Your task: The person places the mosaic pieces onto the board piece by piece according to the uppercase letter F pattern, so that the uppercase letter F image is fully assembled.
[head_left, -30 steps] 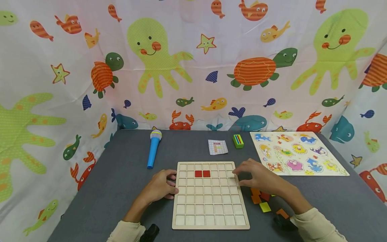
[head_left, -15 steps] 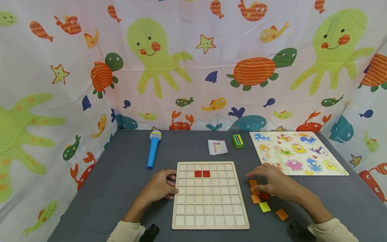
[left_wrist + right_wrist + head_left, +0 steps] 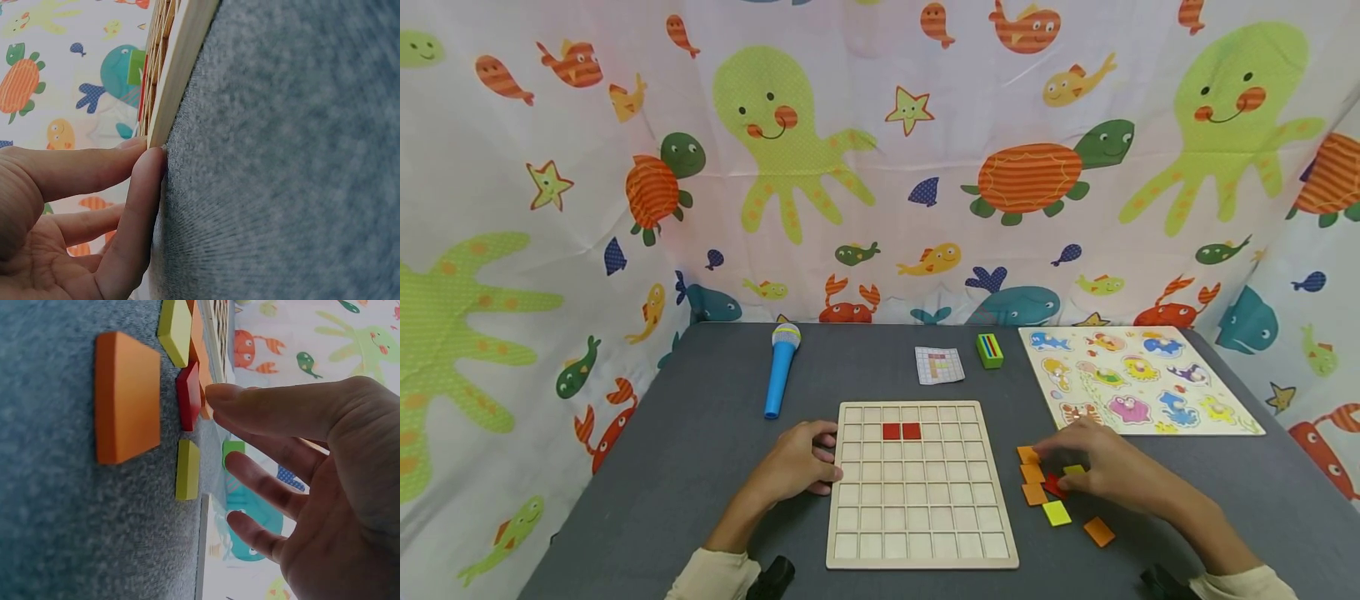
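Board (image 3: 894, 495) lies flat at the lower middle of the head view, two red tiles (image 3: 912, 431) side by side in its second row from the top, and the rest of its squares bare. We see the left hand (image 3: 797, 460) at the board's left edge, thumb and forefinger clamped on the rim, apparently to keep it steady. Our right hand (image 3: 1097, 462) hangs over the loose pieces at the lower right of the head view, its thumb and forefinger apart with nothing held between them that we can make out. Right below the thumb lies a loose red tile (image 3: 188, 397), among orange tiles (image 3: 1032, 494) and yellow tiles (image 3: 1056, 513); whether the thumb touches it, we cannot tell. We judge the step in hand to be choosing a further piece, most likely that red one. What we need next, it seems, is to bring thumb and forefinger together on its sides without dragging its neighbours, then carry it left to a square. A small patterned card (image 3: 940, 365) above the board probably serves as our guide, though its coloured squares are too small to read surely.
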A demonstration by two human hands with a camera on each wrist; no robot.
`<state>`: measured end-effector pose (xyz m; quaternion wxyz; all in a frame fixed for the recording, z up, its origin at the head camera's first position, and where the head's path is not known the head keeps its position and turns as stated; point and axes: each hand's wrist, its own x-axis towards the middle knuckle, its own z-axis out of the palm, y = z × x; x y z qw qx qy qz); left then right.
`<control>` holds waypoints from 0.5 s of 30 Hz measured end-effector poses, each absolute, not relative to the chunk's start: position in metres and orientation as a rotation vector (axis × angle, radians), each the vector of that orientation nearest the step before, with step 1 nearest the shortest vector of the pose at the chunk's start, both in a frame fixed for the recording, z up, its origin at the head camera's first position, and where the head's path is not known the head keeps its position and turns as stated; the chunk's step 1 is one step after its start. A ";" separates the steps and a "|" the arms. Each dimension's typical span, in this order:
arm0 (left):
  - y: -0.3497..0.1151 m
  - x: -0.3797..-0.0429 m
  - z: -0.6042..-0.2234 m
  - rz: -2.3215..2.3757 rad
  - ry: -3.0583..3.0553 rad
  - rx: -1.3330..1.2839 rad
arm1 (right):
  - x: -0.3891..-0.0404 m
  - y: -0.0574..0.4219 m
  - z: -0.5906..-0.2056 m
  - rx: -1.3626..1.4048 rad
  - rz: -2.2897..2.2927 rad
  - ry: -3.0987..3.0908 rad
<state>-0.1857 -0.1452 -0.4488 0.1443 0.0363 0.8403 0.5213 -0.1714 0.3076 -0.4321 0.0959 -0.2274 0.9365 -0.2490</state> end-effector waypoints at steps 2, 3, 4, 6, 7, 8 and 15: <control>-0.146 -0.186 -0.449 1.506 2.415 0.110 | -0.170 0.309 -0.433 -0.663 -0.717 2.755; -0.146 -0.186 -0.450 1.508 2.412 0.111 | -0.170 0.310 -0.433 -0.663 -0.714 2.742; -0.146 -0.186 -0.450 1.509 2.410 0.115 | -0.170 0.311 -0.434 -0.656 -0.711 2.732; -0.146 -0.186 -0.451 1.511 2.408 0.120 | -0.169 0.312 -0.434 -0.660 -0.707 2.716; -0.146 -0.186 -0.451 1.512 2.408 0.123 | -0.169 0.312 -0.435 -0.664 -0.701 2.714; -0.146 -0.186 -0.451 1.513 2.409 0.122 | -0.169 0.312 -0.435 -0.668 -0.700 2.711; -0.145 -0.186 -0.451 1.512 2.408 0.117 | -0.168 0.315 -0.437 -0.716 -0.676 2.731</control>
